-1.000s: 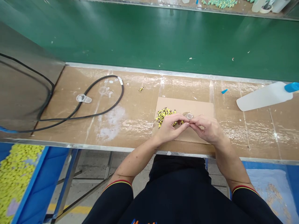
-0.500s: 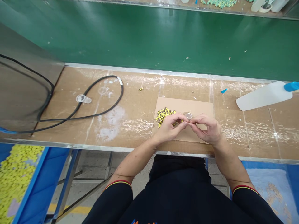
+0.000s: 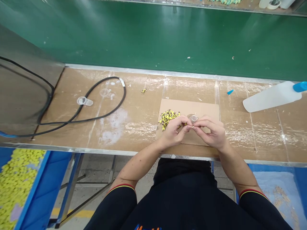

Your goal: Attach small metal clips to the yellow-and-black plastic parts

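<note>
Currently, in the head camera's view, a person's two bare hands meet above a cardboard sheet [image 3: 206, 108] on a workbench. The left hand [image 3: 176, 130] and right hand [image 3: 211, 131] are curled, each with thumb and forefinger pinched, the fingertips of one nearly against those of the other. Between them they grip a tiny pale piece [image 3: 192, 126], too small to identify. Just beyond the fingertips is a small round clear cup [image 3: 194, 118]. A heap of small yellow-and-black pieces [image 3: 169, 118] lies on the sheet, just beyond the left hand and partly hidden by it. To the right, well apart from the hands, a translucent bottle with a blue cap [image 3: 272, 96] lies on its side.

Compared with half a second ago, the hands have barely moved, and the pale piece shows more plainly between the fingertips. The heap and bottle look unchanged.
</note>
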`<state>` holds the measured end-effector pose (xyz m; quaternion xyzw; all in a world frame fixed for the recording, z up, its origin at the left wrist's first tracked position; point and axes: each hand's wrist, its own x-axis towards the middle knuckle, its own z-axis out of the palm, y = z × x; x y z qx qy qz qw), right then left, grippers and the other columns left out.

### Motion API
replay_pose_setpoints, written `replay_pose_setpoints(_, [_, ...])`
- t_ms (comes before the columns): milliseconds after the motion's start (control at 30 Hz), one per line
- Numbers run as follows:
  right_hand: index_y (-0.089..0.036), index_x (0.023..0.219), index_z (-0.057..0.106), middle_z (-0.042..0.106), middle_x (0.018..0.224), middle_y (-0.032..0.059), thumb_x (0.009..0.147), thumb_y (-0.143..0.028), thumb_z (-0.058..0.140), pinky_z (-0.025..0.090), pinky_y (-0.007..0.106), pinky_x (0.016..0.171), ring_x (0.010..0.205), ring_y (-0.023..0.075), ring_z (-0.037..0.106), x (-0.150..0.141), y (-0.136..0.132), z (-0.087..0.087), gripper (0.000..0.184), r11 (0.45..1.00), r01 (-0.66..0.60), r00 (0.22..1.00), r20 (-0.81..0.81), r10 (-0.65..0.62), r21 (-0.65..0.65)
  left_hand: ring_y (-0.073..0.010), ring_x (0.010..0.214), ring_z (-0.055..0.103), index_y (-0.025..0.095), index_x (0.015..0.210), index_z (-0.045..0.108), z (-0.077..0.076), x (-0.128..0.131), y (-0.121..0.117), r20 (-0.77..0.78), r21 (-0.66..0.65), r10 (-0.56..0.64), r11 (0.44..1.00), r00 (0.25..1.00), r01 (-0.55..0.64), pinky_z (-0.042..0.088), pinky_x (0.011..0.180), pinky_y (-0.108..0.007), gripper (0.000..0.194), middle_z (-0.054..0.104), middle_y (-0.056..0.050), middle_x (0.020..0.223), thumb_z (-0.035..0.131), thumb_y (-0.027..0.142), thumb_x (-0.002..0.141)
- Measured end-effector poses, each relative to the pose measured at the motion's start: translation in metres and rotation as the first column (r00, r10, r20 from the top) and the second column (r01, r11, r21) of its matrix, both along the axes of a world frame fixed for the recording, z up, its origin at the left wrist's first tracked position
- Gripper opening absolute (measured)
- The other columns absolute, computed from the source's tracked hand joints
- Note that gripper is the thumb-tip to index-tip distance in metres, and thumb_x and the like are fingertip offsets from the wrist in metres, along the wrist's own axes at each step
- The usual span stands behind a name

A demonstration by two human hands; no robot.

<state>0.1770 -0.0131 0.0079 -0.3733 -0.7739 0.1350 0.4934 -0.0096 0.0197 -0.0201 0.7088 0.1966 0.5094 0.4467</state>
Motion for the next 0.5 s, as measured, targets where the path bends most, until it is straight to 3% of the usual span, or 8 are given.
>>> replay_pose_setpoints(267, [-0.023,0.093,0.071,0.065,0.072,-0.0018,0.09,-0.012,0.072,0.049,0.025,0.053,0.059,0.0111,0.059,0.003,-0.001,0.003,0.012,0.999,0.02,1.0,-0.007,-0.021,-0.035,-0.011,0.075,0.063,0.019,0.094,0.066,0.004,0.0,-0.001,-0.068,0.041,0.046,0.998,0.997,-0.043,0.049,0.069,-0.023,0.014,0.071,-0.002,0.083,0.063,0.029,0.103])
replay_pose_setpoints(367, [-0.024,0.093,0.071,0.063,0.069,-0.0025,0.093,-0.014,0.07,0.045,0.026,0.051,0.057,0.0116,0.055,0.018,0.004,0.003,0.01,0.998,0.03,0.997,0.077,-0.026,-0.056,-0.0108,0.075,0.065,0.02,0.099,0.072,-0.002,-0.001,0.002,-0.062,-0.098,0.148,0.983,0.987,-0.154,0.051,0.071,-0.024,0.02,0.074,-0.004,0.089,0.063,0.037,0.103])
replay_pose_setpoints(500, [-0.024,0.092,0.071,0.069,0.074,-0.0002,0.096,-0.018,0.068,0.044,0.027,0.053,0.057,0.0125,0.056,0.04,0.013,-0.002,0.008,0.99,0.096,0.968,0.243,-0.068,-0.107,-0.0073,0.062,0.058,0.019,0.104,0.074,-0.012,-0.007,0.014,0.074,-0.411,0.345,0.865,0.936,-0.287,0.047,0.058,-0.021,0.029,0.07,-0.002,0.086,0.062,0.046,0.101])
